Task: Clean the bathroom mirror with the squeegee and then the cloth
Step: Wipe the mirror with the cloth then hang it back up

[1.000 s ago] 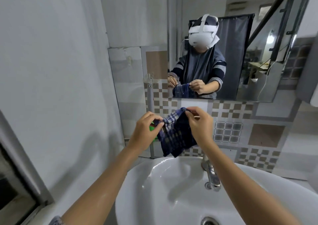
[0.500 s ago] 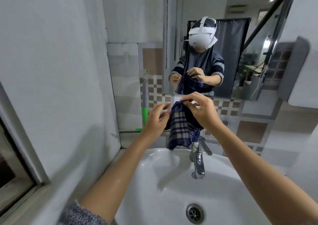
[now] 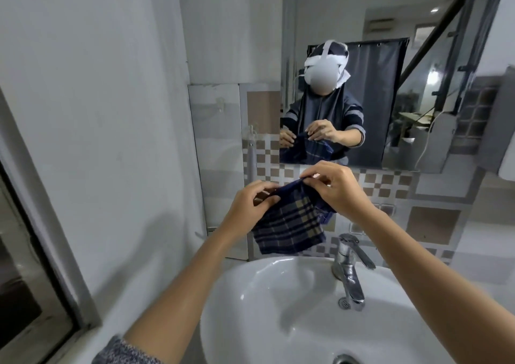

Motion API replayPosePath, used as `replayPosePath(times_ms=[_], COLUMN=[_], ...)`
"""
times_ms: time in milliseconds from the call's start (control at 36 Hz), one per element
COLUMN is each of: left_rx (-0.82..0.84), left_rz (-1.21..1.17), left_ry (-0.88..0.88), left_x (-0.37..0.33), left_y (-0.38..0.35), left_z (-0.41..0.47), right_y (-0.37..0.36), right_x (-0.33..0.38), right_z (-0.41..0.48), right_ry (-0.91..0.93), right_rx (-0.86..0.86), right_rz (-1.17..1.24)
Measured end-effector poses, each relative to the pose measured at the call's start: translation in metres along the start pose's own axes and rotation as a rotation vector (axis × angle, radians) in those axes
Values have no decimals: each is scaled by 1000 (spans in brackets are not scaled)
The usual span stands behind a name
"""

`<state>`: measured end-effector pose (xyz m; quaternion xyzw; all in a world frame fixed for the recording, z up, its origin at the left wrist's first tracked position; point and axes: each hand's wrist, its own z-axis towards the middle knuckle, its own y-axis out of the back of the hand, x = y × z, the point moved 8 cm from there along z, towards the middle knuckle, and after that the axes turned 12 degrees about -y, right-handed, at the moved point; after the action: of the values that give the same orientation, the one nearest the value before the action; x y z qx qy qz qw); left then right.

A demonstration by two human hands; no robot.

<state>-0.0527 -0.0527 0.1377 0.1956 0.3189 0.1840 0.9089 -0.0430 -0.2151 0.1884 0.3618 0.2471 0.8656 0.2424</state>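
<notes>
From the head view we see both hands raised over the sink [image 3: 250, 294], holding the cloth [image 3: 289, 224] between them, in front of the tiled wall [image 3: 434, 218] and just below the lower edge of the mirror [image 3: 348, 15]. Our left hand [image 3: 248, 210] has its fingers [image 3: 264, 193] pinched on the cloth's upper left edge; our right hand [image 3: 340, 188] pinches the upper right edge, fingers curled narrow around the fabric. The dark plaid cloth hangs free below both grips, its bottom edge clear of the sink rim and to the left of the tap [image 3: 348, 274]. The mirror's left edge runs down beside a bare plaster wall [image 3: 97, 112], which closes in tight on our left arm; a window frame [image 3: 41, 238] sits lower on that side. To the right, the tiles leave more open room. The squeegee is not something we can make out here
</notes>
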Motion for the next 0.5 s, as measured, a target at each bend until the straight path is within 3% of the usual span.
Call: replayPosePath(times_ms=[139,333,500], left_rx=[-37,-269,-476], left_rz=[84,261,314], left_ry=[-61,-211,-221], left_x=[18,33,56], left_y=[51,138,192], left_z=[30,95,149], right_y=[-21,-34,-49], right_x=[19,68,100], right_z=[40,121,201], right_ry=[4,44,17], right_rx=[-59,-297,-422], right_rz=[-3,54,22])
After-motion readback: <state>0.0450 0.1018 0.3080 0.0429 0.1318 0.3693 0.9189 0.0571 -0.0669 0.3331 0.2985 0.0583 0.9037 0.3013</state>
